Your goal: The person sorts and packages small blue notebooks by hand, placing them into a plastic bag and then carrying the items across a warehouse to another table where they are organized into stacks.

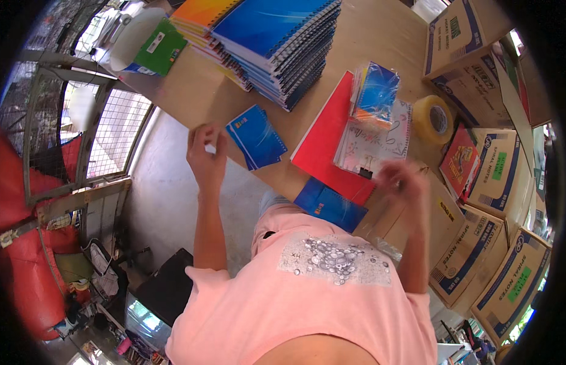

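Note:
My left hand (207,152) is raised at the table's near edge, fingers curved and apart, with nothing seen in it. Just right of it, two blue notebook covers (257,137) lie overlapped on the table. My right hand (406,182) is smeared by motion beside a pale printed spiral notebook (377,143); its grip does not show. A black binder clip (365,173) sits at that notebook's lower edge. Under the notebook is a red folder (322,137), and a plastic-wrapped pack of small blue notebooks (379,85) rests on top. Another blue cover (330,205) lies near my body, partly under the folder.
Tall piles of blue spiral notebooks (283,36) and orange ones (198,18) stand at the back of the brown table (356,36). A tape roll (433,118) is to the right, before several cartons (493,164). A green box (160,48) stands far left.

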### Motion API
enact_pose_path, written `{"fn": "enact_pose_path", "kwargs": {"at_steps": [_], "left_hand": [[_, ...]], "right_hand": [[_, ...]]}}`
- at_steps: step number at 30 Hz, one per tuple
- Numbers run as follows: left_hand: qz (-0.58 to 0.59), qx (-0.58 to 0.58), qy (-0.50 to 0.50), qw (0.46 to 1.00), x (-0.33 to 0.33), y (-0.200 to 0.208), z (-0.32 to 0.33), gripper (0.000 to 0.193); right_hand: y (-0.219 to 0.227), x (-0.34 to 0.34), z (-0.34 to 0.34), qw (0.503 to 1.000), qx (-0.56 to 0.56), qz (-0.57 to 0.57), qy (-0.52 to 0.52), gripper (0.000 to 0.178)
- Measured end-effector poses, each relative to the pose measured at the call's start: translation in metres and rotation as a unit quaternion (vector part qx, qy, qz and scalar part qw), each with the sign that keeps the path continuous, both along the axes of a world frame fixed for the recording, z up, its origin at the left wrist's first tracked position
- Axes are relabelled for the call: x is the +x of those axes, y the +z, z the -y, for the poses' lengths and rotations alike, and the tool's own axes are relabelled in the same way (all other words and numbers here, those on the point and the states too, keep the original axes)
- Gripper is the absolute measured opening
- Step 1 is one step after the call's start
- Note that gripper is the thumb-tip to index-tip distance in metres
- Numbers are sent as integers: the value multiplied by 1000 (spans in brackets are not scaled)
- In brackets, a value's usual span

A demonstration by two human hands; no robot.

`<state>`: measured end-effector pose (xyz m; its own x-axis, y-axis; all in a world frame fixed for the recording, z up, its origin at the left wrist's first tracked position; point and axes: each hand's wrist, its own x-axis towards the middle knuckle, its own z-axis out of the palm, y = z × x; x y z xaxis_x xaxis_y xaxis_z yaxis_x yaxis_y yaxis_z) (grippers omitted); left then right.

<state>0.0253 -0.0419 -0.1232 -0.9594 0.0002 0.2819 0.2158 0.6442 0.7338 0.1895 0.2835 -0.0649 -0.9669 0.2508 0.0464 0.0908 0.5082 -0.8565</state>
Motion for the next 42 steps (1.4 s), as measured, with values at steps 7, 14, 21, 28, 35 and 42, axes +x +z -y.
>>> {"fn": "enact_pose_path", "kwargs": {"at_steps": [7, 14, 21, 28, 35, 42], "left_hand": [[178, -83, -168, 966, -77, -60, -16, 61], [275, -191, -338, 880, -123, -99, 0, 74], [268, -304, -342, 848, -120, -87, -22, 103], [252, -291, -383, 840, -104, -58, -36, 120], [407, -130, -440, 789, -96, -52, -30, 77], [495, 44, -489, 716, -71, -63, 14, 55]], "right_hand": [[-83, 71, 94, 952, 248, 109, 142, 75], [-114, 64, 137, 954, 241, 170, 46, 83], [-127, 60, 169, 939, 305, 115, -106, 65], [-144, 60, 207, 903, 380, 102, -170, 54], [-137, 63, 260, 950, 235, 58, -197, 40], [-159, 152, 350, 902, -124, 295, -289, 54]]}}
